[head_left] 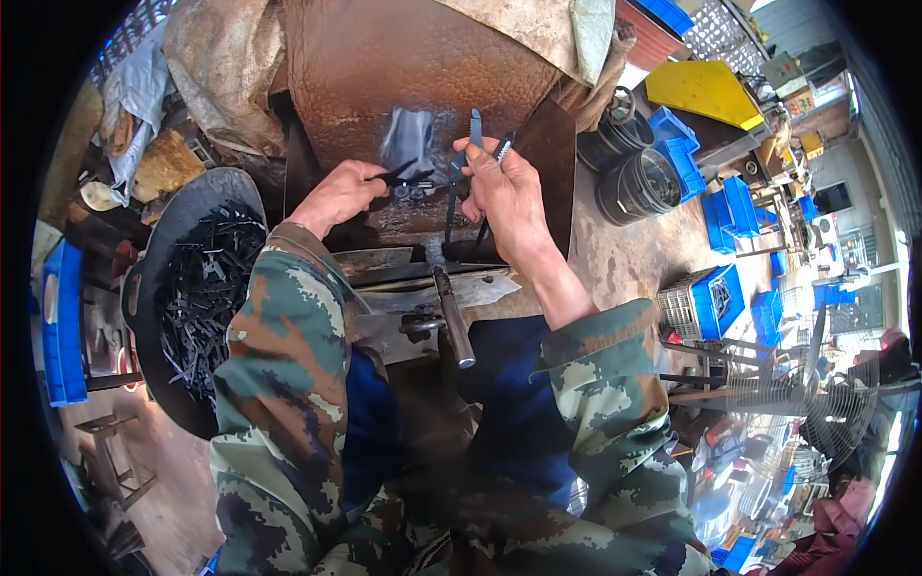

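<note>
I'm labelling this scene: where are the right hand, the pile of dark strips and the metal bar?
Right hand [515, 196], head view: its back.
Pile of dark strips [206, 300], head view: its middle.
Metal bar [452, 321], head view: mid-shaft.

The left sleeve [283, 384] at seven o'clock and right sleeve [610, 394] at five are camouflage in green, brown, black and pale grey (blocky-edged patches), with wide cuffs [305, 242]; dark blue cloth [514, 374] shows between them.
</note>
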Demonstrator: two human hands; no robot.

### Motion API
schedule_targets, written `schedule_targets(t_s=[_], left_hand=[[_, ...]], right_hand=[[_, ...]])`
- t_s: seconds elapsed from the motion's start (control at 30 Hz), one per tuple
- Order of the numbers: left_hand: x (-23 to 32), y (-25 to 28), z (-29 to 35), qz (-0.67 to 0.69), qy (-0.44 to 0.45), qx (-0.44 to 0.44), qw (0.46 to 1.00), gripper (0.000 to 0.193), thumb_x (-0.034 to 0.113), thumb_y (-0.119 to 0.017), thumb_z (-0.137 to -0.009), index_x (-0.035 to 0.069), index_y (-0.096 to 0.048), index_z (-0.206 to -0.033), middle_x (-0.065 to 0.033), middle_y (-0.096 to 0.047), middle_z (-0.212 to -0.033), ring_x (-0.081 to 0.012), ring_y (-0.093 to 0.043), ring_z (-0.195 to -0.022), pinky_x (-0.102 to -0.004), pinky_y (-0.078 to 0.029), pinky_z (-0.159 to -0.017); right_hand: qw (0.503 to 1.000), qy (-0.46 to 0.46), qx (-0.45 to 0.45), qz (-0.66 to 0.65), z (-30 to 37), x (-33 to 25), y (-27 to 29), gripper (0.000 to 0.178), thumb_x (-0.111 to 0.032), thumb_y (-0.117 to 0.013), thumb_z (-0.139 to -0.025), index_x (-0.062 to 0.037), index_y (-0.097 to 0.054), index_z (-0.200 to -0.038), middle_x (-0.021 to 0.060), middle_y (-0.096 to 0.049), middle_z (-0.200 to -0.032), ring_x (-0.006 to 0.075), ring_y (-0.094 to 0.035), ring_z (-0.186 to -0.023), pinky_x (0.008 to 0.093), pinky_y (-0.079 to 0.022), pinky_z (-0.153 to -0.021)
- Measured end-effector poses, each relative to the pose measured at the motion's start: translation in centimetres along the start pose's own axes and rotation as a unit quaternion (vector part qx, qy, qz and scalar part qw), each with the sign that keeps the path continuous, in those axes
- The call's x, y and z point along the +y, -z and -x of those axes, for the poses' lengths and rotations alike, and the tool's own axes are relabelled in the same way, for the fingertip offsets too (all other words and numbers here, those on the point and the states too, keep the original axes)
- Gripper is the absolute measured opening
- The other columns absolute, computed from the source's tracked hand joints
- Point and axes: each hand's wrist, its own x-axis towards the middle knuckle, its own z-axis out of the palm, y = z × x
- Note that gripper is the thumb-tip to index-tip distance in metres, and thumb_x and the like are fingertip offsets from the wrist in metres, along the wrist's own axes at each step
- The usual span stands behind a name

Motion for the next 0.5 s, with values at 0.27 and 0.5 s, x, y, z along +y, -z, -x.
schedule_targets(t_s=[0.27,0.5], left_hand=[[-0.8,-0.3,0.1,-0.081,-0.135,0.022,0.987,0.026,0.003,-0.057,-0.088,-0.006,-0.068,-0.109,-0.0083,-0.061,-0.093,-0.0172,-0.058,-0.082,-0.0307,-0.046,-0.074],[-0.9,-0.8,-0.2,-0.117,-0.177,0.040,0.976,0.027,0.002,-0.056,-0.085,-0.004,-0.069,-0.109,-0.0136,-0.059,-0.094,-0.0271,-0.059,-0.090,-0.0347,-0.045,-0.083]], right_hand=[[0.985,-0.032,-0.087,-0.144,0.2,-0.8,0.8,0.025,-0.021,-0.053,-0.105,-0.0029,-0.065,-0.116,-0.0002,-0.049,-0.081,0.0073,-0.039,-0.053,0.0288,-0.043,-0.056],[0.960,-0.059,-0.167,-0.217,1.1,-2.4,0.9,0.029,-0.023,-0.056,-0.102,-0.0049,-0.062,-0.125,0.0023,-0.052,-0.086,0.0097,-0.043,-0.064,0.0315,-0.041,-0.064]])
